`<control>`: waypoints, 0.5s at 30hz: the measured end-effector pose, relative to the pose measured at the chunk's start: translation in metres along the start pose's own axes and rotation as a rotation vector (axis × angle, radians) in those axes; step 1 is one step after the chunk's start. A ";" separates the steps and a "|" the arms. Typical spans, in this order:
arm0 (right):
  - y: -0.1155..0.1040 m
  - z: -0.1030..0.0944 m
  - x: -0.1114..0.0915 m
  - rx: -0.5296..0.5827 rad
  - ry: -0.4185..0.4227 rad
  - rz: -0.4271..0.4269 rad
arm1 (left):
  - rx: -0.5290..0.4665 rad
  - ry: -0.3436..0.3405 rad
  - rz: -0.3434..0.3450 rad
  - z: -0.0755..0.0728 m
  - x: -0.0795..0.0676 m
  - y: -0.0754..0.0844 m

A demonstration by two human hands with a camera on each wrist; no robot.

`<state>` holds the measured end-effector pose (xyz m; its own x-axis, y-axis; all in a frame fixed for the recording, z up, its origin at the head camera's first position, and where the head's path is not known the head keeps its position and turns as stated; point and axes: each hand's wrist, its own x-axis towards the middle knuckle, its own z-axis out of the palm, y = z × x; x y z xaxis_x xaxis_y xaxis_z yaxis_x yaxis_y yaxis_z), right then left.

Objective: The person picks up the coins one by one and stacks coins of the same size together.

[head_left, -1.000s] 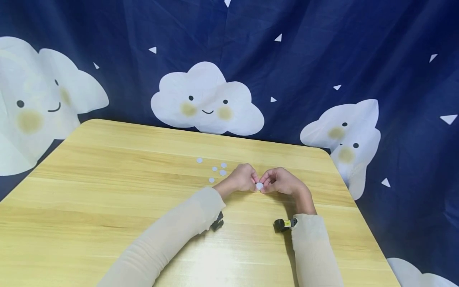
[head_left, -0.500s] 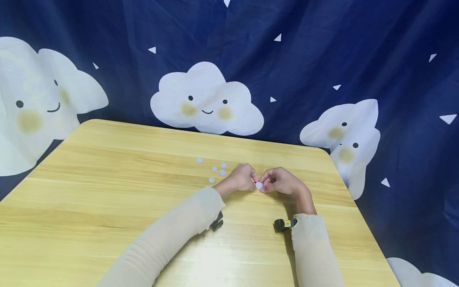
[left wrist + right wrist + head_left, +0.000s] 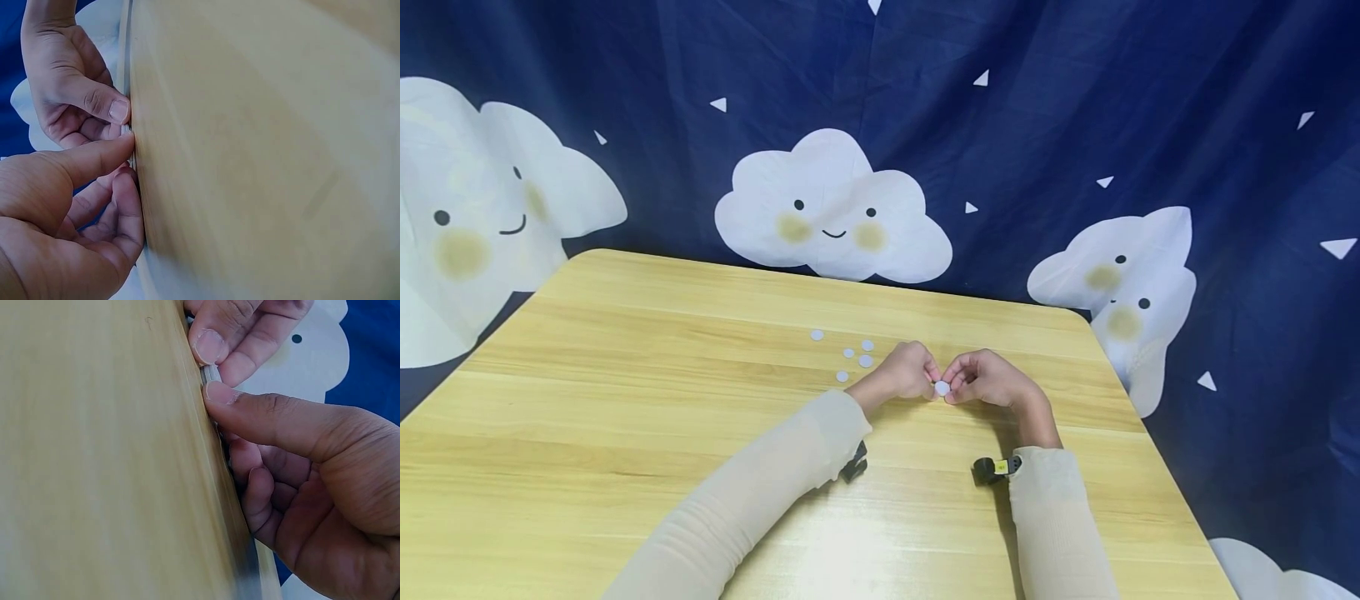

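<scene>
Both hands meet over the right half of the wooden table. Between them is a small round white disc, flat and pale from above. In the right wrist view its edge shows fine lines, like a short stack of thin white discs. My left hand pinches its left side with thumb and fingers. From the right, my right hand pinches the opposite side, thumb toward me. The two thumbs nearly meet at the stack, low against the tabletop. Fingertips hide most of the stack in the left wrist view.
Several loose white discs lie flat on the table left of my left hand. Black wrist cameras hang below both sleeves. Behind the table's far edge hangs a dark blue curtain with cloud faces.
The disc between the fingertips shifts very slightly; both hands keep their pinch in the same place. The loose discs have not moved.
</scene>
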<state>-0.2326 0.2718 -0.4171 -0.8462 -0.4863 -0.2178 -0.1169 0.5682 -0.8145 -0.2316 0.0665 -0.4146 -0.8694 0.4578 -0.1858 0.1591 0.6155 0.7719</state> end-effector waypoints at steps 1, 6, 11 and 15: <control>0.000 0.000 0.000 0.002 -0.001 0.001 | 0.002 0.000 0.002 0.000 0.000 0.000; 0.000 0.000 0.000 -0.002 0.001 0.005 | 0.011 0.004 0.008 0.000 -0.001 0.002; -0.001 0.000 0.000 -0.023 0.009 0.007 | 0.015 0.001 0.005 -0.001 -0.001 0.002; -0.002 0.001 0.000 -0.028 0.013 0.013 | 0.011 -0.004 -0.002 -0.001 0.000 0.001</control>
<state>-0.2317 0.2705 -0.4161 -0.8541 -0.4707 -0.2211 -0.1207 0.5929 -0.7962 -0.2317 0.0664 -0.4131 -0.8680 0.4589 -0.1898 0.1623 0.6233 0.7649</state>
